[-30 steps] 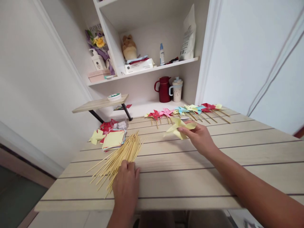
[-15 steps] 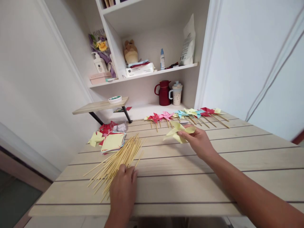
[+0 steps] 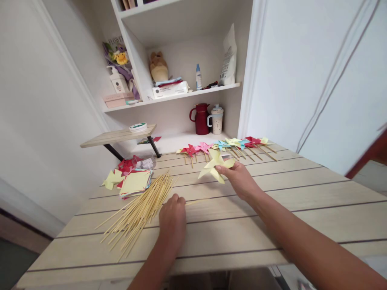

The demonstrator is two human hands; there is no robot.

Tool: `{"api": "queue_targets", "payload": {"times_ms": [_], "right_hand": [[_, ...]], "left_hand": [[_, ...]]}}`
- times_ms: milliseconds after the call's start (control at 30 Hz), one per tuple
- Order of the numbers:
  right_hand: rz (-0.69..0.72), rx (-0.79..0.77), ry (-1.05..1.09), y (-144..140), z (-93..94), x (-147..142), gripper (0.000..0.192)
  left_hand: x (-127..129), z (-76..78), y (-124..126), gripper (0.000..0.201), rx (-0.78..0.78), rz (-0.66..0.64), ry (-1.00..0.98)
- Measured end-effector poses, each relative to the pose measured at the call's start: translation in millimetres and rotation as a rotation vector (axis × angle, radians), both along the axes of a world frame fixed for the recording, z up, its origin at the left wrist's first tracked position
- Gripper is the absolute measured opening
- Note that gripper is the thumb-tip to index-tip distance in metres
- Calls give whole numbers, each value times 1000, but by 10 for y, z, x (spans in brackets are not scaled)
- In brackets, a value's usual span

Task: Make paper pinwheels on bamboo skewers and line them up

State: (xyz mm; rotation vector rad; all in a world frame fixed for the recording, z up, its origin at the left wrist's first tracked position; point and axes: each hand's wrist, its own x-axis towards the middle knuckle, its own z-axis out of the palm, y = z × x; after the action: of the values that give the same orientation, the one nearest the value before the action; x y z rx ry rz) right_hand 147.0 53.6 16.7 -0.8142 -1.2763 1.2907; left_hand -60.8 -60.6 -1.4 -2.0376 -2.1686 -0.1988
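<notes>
My right hand (image 3: 240, 182) holds a folded yellow paper pinwheel (image 3: 215, 167) just above the wooden table (image 3: 272, 209). My left hand (image 3: 173, 219) pinches a single bamboo stick (image 3: 196, 201), which points right toward my right hand. Just left of that hand lies a fanned pile of bamboo sticks (image 3: 136, 211). Behind the pile sits a stack of coloured paper squares (image 3: 134, 183) with a yellow sheet on top.
A row of finished paper pinwheels on sticks (image 3: 225, 146) lies along the table's far edge. Red and yellow folded papers (image 3: 127, 165) sit at the far left. A red jug (image 3: 201, 119) and a speckled cup (image 3: 216, 119) stand in the shelf alcove behind. A small wooden riser (image 3: 119, 135) stands at the left.
My left hand has moved right from the stick pile, drawing one stick out with it. My right hand with the yellow pinwheel has come slightly nearer. The view shifted right.
</notes>
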Motion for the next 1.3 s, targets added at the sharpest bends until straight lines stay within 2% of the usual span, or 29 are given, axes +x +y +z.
{"api": "queue_targets", "payload": {"times_ms": [100, 167, 267, 367, 433, 500, 600, 733, 933, 1033, 1300], "right_hand": [[65, -123, 238, 67, -25, -15, 30], [44, -165, 338, 123, -40, 6, 30], [-8, -174, 395, 181, -41, 63, 30], [-25, -174, 430, 190, -9, 105, 29], [-11, -164, 442, 180, 17, 110, 27], [21, -178, 467, 167, 32, 102, 26], [60, -236, 504, 155, 19, 75, 25], [93, -291, 493, 153, -43, 40, 21], [129, -373, 486, 171, -149, -23, 16], [149, -394, 485, 179, -192, -74, 14], [167, -429, 534, 184, -169, -140, 15]], "left_hand": [[93, 68, 243, 22, -50, -119, -76], [130, 122, 358, 17, -45, -199, -67], [149, 162, 432, 13, -8, -322, -17], [154, 150, 442, 17, 13, -503, 49], [169, 139, 458, 20, -19, -612, 119], [194, 138, 499, 21, -60, -660, 174], [237, 134, 595, 21, -60, -597, 115], [262, 51, 719, 19, 13, -383, -62], [180, -99, 808, 18, 123, -154, -177], [158, -120, 811, 18, 154, -118, -230], [171, -182, 810, 16, 191, -142, -342]]}}
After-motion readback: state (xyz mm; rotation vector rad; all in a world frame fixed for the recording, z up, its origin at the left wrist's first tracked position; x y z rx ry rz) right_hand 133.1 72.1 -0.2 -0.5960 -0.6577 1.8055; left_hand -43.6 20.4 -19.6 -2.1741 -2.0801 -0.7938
